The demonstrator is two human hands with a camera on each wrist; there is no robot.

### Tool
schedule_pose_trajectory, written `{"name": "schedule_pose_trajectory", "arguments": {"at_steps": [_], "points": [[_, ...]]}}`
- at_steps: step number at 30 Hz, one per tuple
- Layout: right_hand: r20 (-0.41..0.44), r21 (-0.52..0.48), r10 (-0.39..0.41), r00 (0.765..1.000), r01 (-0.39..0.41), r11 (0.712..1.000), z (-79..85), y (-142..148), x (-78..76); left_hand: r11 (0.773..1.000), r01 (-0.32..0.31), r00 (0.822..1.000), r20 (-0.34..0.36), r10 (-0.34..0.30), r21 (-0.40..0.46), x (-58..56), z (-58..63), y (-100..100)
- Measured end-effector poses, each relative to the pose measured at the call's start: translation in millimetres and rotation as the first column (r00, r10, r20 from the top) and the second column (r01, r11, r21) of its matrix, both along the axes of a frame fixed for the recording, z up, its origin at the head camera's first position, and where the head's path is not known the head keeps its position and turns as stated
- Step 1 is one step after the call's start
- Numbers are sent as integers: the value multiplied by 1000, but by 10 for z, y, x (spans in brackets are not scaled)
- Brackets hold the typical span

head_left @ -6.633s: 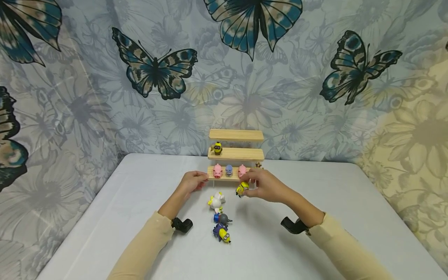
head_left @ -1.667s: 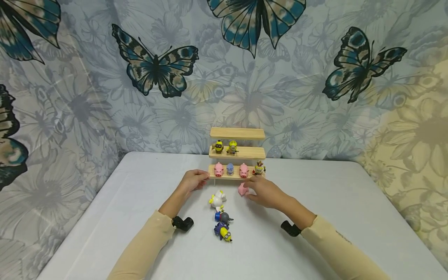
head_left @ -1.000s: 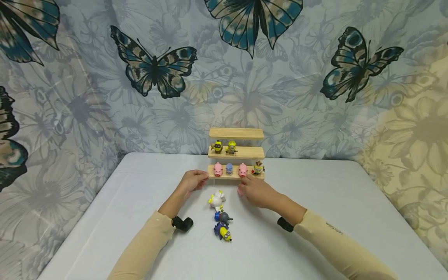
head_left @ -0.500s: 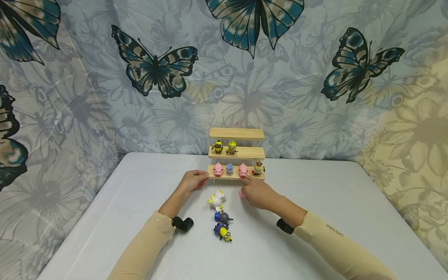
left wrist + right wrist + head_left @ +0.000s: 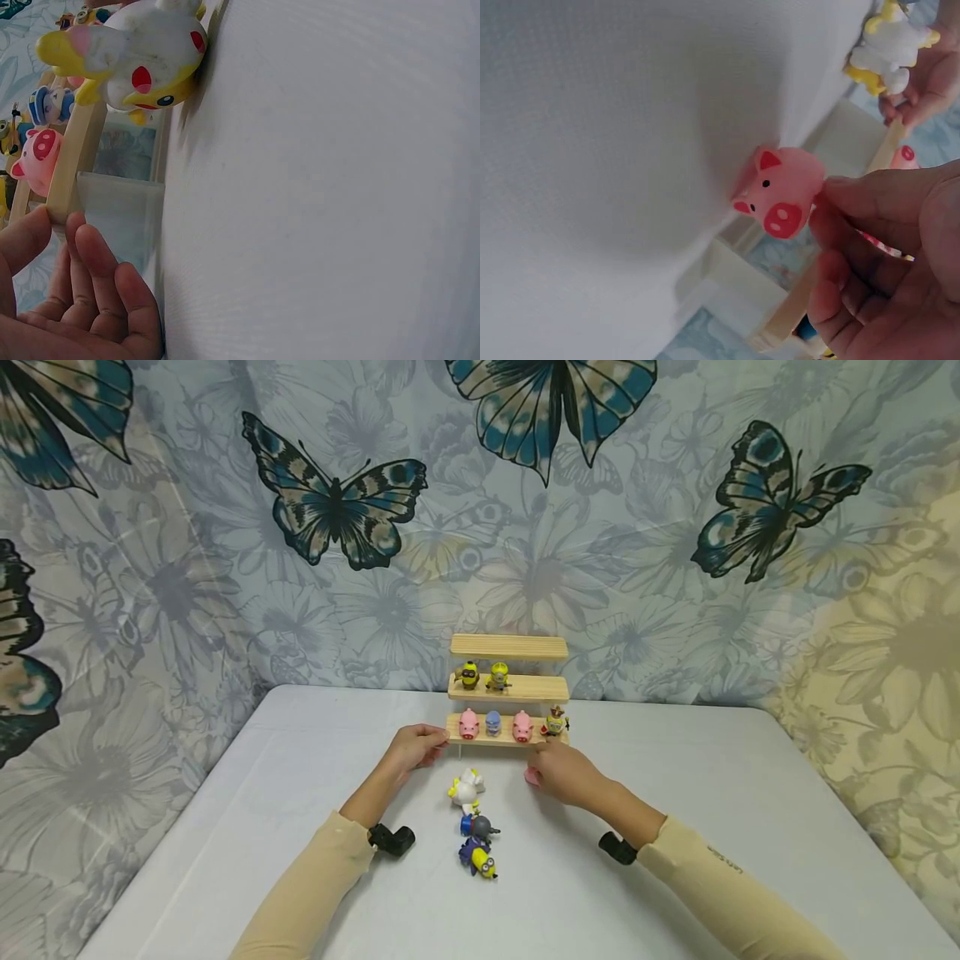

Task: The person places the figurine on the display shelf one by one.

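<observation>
My right hand pinches a small pink toy pig between thumb and fingertips, just in front of the wooden display shelf. Mostly hidden by the hand in the head view, the pig shows its red snout in the right wrist view. At the left end of the bottom tier, my left hand holds the plank with thumb and index finger; its other fingers curl loosely in the left wrist view. Two pink pigs, a blue figure and a hatted yellow figure stand on that tier.
Two yellow figures stand on the middle tier's left half, one being a helmeted figure. On the white table lie a white-and-yellow toy, a grey-and-blue figure and a purple-and-yellow figure.
The yellow figure earlier in my right hand now stands on the middle tier. That hand has since taken hold of the pink pig and shifted slightly right. My left hand has stayed put.
</observation>
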State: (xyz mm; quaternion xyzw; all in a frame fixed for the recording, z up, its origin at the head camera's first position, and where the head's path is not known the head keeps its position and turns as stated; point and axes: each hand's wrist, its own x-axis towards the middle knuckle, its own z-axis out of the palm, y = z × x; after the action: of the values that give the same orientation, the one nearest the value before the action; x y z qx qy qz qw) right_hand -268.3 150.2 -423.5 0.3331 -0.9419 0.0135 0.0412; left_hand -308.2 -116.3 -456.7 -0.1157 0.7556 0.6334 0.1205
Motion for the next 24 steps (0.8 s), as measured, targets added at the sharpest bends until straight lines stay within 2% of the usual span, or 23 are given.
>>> {"name": "schedule_pose_trajectory", "arguments": {"at_steps": [5, 11, 18, 21, 23, 24], "points": [[7, -53, -6, 1000, 6, 999, 18, 24, 29, 1000, 1, 1000, -3, -1, 1, -1, 0, 2], [59, -35, -48, 997, 50, 998, 0, 28, 33, 1000, -2, 1000, -5, 1, -4, 5, 9, -1], [19, -49, -24, 1000, 25, 998, -72, 32, -18, 1000, -2, 1000, -12, 2, -4, 9, 27, 1], [102, -80, -22, 995, 30, 996, -62, 49, -30, 1000, -1, 1000, -10, 1, -2, 11, 14, 5], [221, -134, -9, 975, 39, 990, -52, 67, -37, 1000, -2, 1000, -13, 2, 1, 10, 5, 5], [288, -176, 7, 958, 46, 983, -48, 77, -43, 1000, -3, 1000, -14, 3, 0, 12, 6, 5]]}}
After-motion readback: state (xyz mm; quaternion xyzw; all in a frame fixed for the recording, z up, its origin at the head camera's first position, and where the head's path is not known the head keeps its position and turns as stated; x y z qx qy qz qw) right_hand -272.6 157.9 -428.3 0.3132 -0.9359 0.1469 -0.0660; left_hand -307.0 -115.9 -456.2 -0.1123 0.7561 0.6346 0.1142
